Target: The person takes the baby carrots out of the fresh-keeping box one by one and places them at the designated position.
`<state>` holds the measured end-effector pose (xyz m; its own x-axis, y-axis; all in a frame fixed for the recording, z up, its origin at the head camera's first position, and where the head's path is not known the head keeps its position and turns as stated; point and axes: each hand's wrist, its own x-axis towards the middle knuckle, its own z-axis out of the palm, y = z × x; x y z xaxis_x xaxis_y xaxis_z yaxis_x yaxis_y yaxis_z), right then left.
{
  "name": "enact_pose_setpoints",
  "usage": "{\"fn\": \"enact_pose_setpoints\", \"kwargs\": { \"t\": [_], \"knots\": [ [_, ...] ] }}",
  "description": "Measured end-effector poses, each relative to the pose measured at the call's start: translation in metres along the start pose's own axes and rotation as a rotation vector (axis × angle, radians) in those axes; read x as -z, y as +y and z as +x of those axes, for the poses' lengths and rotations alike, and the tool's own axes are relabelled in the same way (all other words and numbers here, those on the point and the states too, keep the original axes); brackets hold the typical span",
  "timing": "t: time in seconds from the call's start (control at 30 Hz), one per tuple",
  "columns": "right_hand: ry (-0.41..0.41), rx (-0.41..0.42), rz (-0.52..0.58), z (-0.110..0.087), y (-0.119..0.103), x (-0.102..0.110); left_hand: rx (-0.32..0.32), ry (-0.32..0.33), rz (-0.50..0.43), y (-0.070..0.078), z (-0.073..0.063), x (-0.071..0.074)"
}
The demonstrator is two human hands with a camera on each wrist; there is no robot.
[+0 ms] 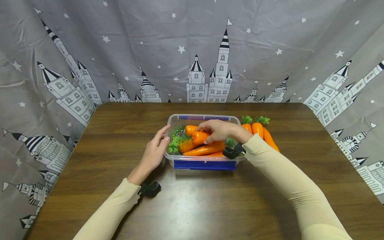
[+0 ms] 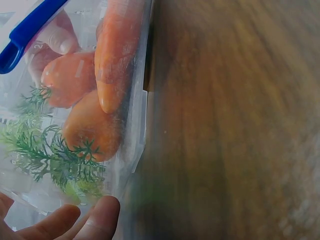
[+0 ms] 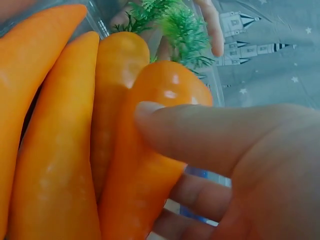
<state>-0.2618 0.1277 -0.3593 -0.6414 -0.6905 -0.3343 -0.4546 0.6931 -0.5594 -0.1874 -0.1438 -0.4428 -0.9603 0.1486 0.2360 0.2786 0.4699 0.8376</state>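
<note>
A clear plastic container (image 1: 207, 159) with blue latches stands on the table, holding several orange toy carrots, some with feathery green tops (image 1: 174, 146). Inside it, my right hand (image 1: 220, 130) grips a carrot (image 1: 199, 137), thumb on one side and fingers round the other. The right wrist view has this carrot (image 3: 172, 87) close up, lying against neighbouring carrots (image 3: 57, 165). At the container's left end, my left hand (image 1: 154, 151) touches the wall and rim with its fingers fairly straight. Its fingertips (image 2: 104, 212) show beside the clear wall in the left wrist view.
Right of the container, more carrots (image 1: 257, 129) with green tops lie on the brown wooden table (image 1: 120, 130), partly behind the right forearm. A grey curtain (image 1: 162, 40) printed with castles and stars hangs behind the table and along both sides.
</note>
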Motion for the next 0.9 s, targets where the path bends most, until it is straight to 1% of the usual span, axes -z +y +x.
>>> {"fn": "enact_pose_setpoints", "kwargs": {
  "t": [0.13,0.27,0.37,0.5,0.67,0.8,0.9],
  "knots": [
    [0.035,0.021,0.059,-0.003,0.000,0.004,0.001,0.000,0.004,0.000,0.000,0.000],
    [0.082,0.064,0.126,-0.007,-0.001,0.008,0.005,0.002,0.008,0.001,0.000,0.001],
    [0.111,0.068,0.156,-0.012,-0.002,0.012,0.010,0.000,0.007,0.001,0.000,0.001],
    [0.137,0.038,0.195,-0.022,-0.004,0.019,0.012,-0.004,0.005,0.001,0.001,0.001],
    [0.180,0.032,0.199,-0.033,-0.004,0.030,0.012,-0.006,0.000,0.001,0.001,0.001],
    [0.242,0.014,0.204,-0.042,0.000,0.038,0.012,-0.006,0.005,0.001,0.000,0.001],
    [0.302,-0.014,0.243,-0.049,0.004,0.043,0.009,-0.004,0.009,0.001,0.000,0.001]
  ]
}}
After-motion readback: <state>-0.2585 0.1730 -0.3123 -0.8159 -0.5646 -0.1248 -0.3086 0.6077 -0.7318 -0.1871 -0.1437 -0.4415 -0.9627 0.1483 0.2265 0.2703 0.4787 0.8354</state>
